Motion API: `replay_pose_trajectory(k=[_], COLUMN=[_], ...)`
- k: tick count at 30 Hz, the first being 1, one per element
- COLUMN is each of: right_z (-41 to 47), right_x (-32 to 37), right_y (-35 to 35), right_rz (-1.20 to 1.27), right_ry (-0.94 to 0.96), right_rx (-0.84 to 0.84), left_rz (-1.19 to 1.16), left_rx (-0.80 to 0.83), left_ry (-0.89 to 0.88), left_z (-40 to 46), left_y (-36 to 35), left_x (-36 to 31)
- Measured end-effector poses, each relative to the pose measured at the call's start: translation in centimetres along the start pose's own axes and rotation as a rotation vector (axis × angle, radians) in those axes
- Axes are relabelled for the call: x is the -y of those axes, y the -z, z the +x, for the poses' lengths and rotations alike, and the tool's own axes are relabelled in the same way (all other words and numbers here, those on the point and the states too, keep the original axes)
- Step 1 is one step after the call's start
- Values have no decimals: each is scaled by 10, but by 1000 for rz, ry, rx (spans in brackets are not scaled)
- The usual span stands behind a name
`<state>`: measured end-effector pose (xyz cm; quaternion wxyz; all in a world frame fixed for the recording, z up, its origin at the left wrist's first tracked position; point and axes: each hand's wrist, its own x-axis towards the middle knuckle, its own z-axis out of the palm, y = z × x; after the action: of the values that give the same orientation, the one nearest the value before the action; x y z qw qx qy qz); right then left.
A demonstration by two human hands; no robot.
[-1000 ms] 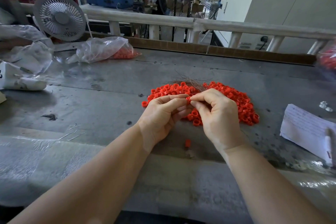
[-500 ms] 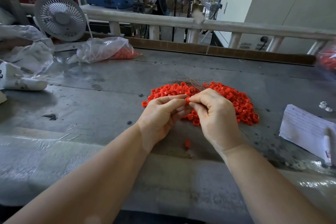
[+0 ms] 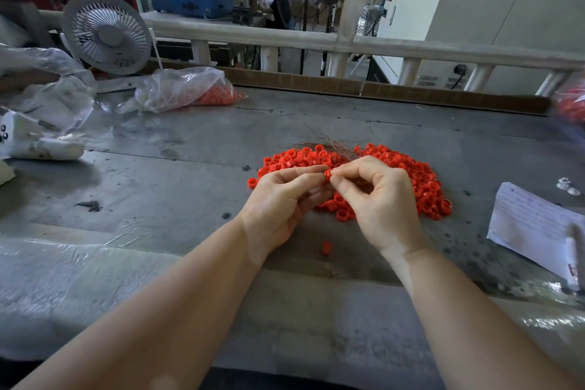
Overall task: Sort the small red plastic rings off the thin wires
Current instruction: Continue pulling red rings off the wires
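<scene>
A heap of small red plastic rings (image 3: 418, 180) lies on the grey metal table (image 3: 177, 174), with a tuft of thin wires (image 3: 332, 144) at its far edge. My left hand (image 3: 278, 199) and my right hand (image 3: 376, 203) meet over the near side of the heap. Their fingertips pinch one red ring (image 3: 328, 173) between them. A single red ring (image 3: 326, 246) lies alone on the table below my hands, and another (image 3: 252, 182) sits at the heap's left edge.
A clear bag of red rings (image 3: 190, 92) lies at the back left beside a small white fan (image 3: 107, 33). More crumpled plastic bags (image 3: 47, 95) lie at the far left. A written paper sheet (image 3: 535, 225) with a pen (image 3: 577, 250) lies right. A wooden ledge borders the far edge.
My right hand's fingers have spread a little and the pinched ring shows more plainly between the fingertips. Both hands stay over the same spot of the heap.
</scene>
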<state>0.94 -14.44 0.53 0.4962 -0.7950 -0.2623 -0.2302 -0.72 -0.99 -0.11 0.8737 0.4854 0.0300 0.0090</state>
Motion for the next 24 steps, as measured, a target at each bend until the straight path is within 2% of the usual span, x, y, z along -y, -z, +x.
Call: replay_pose_trajectory(k=[6, 9, 13, 17, 24], right_z=[3, 3, 5, 5, 6], right_x=[-3, -4, -8, -7, -3], right_y=[4, 5, 11, 14, 12], right_rz=[235, 428, 563, 621, 604], right_ry=[-220, -368, -546, -610, -600], right_rx=[-7, 10, 157, 291, 240], left_rz=[73, 122, 184, 223, 247], left_rx=[60, 81, 118, 148, 153], left_ry=[-32, -52, -71, -90, -96], left_z=[1, 1, 0, -3, -5], left_y=[0, 1, 2, 2, -1], left_x=[2, 3, 2, 3, 2])
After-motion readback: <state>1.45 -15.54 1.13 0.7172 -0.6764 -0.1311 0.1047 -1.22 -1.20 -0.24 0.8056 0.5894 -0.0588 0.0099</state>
